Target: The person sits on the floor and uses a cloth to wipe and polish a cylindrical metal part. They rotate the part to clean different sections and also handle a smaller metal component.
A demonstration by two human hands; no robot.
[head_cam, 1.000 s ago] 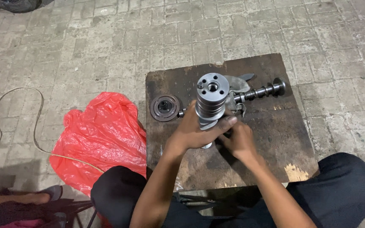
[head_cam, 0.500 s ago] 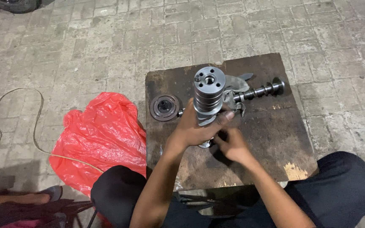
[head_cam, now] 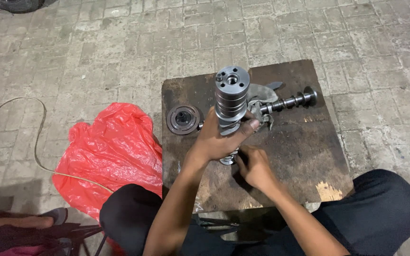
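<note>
You sit on a floor of grey paving bricks (head_cam: 96,42), and in front of your knees stands a dark wooden board (head_cam: 304,156) that serves as a low table. To the left of it lies a crumpled red plastic bag (head_cam: 105,151), with a pale cord (head_cam: 10,123) curling on the bricks further left. On the far part of the board lies a long metal shaft (head_cam: 290,101) with a grey rag (head_cam: 262,95) just beside it, and near the left edge rests a round metal disc (head_cam: 183,119). Your left hand (head_cam: 219,140) holds the ribbed metal cylinder (head_cam: 231,97) upright over the middle of the board, fingers wrapped firmly around its lower part. Your right hand (head_cam: 255,166) is at the bottom end of the cylinder; its fingers are curled, perhaps on a small part, but I cannot tell.
</note>
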